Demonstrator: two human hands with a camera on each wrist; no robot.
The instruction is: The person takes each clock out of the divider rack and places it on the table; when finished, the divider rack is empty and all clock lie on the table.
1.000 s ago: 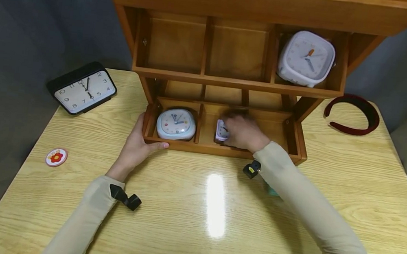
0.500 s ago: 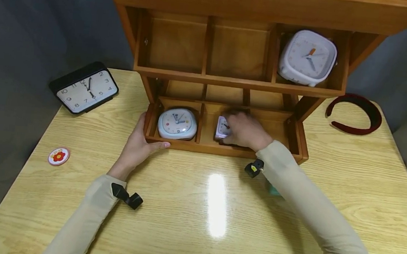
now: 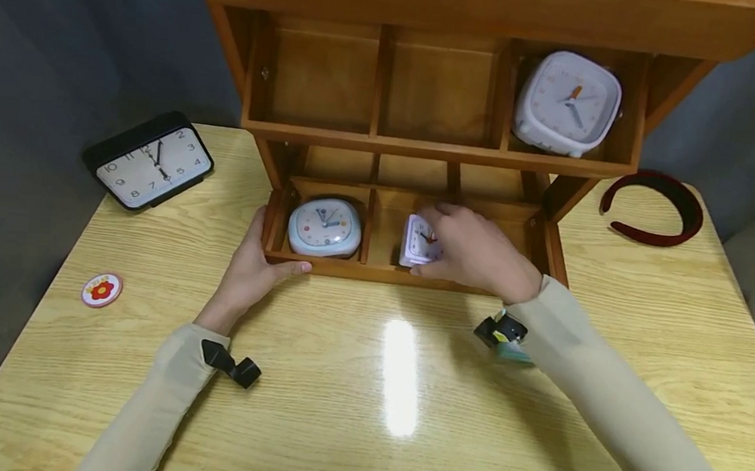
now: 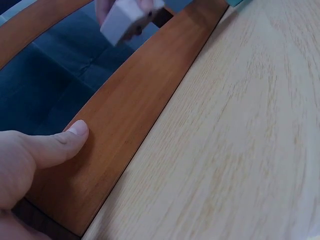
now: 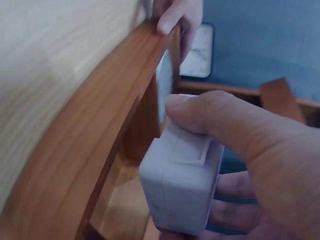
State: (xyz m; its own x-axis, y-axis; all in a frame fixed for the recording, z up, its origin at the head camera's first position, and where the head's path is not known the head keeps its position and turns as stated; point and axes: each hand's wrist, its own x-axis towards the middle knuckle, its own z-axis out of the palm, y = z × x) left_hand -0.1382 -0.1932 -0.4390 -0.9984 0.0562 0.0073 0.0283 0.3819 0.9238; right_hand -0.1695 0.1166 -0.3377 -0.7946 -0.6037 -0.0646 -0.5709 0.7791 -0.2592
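Observation:
A small lilac-and-white alarm clock (image 3: 420, 240) is in my right hand (image 3: 474, 251), held above the bottom tray of a tiered wooden storage box (image 3: 336, 269). In the right wrist view, my thumb lies on one side of the clock (image 5: 177, 180) and fingers show on the other. My left hand (image 3: 247, 276) grips the tray's left front corner, thumb along the front wall and fingers mostly hidden at the side. Beside that hand, in the left compartment, sits a rounded pale-blue alarm clock (image 3: 325, 227).
A white alarm clock (image 3: 571, 104) leans in the middle tier's right compartment. On the table (image 3: 329, 382) are a black-framed clock (image 3: 155, 161), a round flower badge (image 3: 102, 290) and a dark red headband (image 3: 660, 236). A green object (image 3: 515, 353) lies partly under my right forearm.
My right hand has lifted the small clock and drawn it slightly right, so more of its face shows. My left hand keeps its place on the tray corner.

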